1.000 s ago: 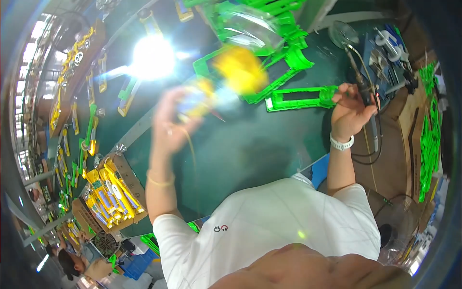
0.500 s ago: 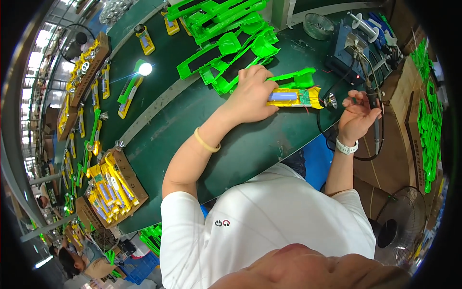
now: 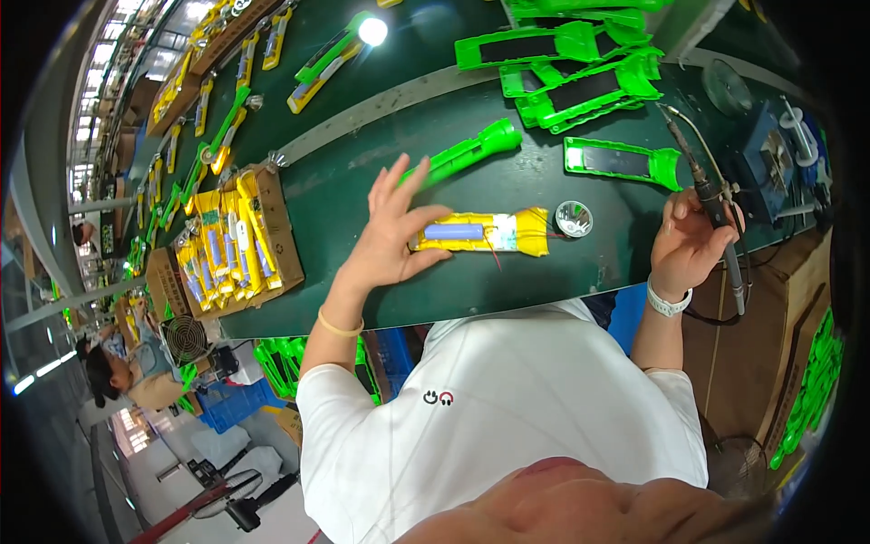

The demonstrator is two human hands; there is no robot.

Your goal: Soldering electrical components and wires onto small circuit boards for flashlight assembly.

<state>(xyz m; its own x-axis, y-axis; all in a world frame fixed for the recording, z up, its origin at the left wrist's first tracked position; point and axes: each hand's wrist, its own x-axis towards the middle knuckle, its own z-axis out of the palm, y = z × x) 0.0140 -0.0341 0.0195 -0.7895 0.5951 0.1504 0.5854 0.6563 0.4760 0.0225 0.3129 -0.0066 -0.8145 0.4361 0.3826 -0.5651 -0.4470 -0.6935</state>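
A yellow flashlight half-shell [image 3: 531, 238] lies on the green bench in front of me, with a blue cylindrical battery [image 3: 455, 232] and a small circuit board inside. Thin wires run from it to a round silver reflector [image 3: 574, 219] at its right. My left hand [image 3: 388, 238] grips the shell's left end between thumb and index finger, its other fingers spread. In my right hand [image 3: 686, 245] is a soldering iron [image 3: 710, 201], its tip pointing up and left. Beyond the yellow shell lie a green flashlight shell [image 3: 476, 150] and a green shell with a dark panel [image 3: 616, 161].
More green shells [image 3: 580, 86] are piled at the back. A cardboard box [image 3: 288, 231] of yellow assemblies stands at the left. A lit flashlight [image 3: 337, 50] lies beyond the metal strip. At the right are a blue soldering station [image 3: 759, 150] and a clear bowl [image 3: 727, 87].
The whole view has shifted. My left hand has moved away from the green pile, still at the yellow shell. My right hand still holds the iron, whose tip now shows against the bench.
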